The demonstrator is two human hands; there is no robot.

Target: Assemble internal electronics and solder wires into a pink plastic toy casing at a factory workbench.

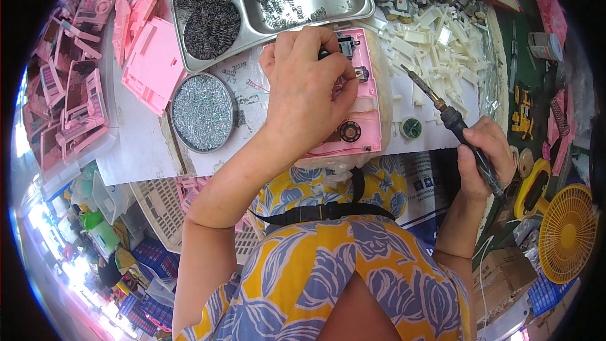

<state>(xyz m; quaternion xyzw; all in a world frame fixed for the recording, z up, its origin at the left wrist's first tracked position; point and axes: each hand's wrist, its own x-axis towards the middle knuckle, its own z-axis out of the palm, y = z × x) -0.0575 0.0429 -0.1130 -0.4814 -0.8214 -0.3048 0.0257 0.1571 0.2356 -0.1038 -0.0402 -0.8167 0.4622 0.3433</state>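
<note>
A pink plastic casing point(369, 104) lies on the work table in front of me, with a round black speaker point(350, 131) and thin wires inside it. My left hand point(309, 82) rests over the casing, its fingers bent and closed near the small parts at its upper end. What those fingers grip is hidden. To the right, my right hand point(487, 159) holds a soldering iron point(453, 119) by its black handle. The iron's tip points up and left, apart from the casing. Between casing and iron sits a small round green item point(411, 129).
Behind lies a metal tray point(252, 36) of dark springs; a round tin point(232, 91) of small screws or pins stands left. Loose white plastic parts point(435, 44) are heaped at back right. Pink panels point(151, 66) lie left. A yellow fan point(568, 233) stands at right.
</note>
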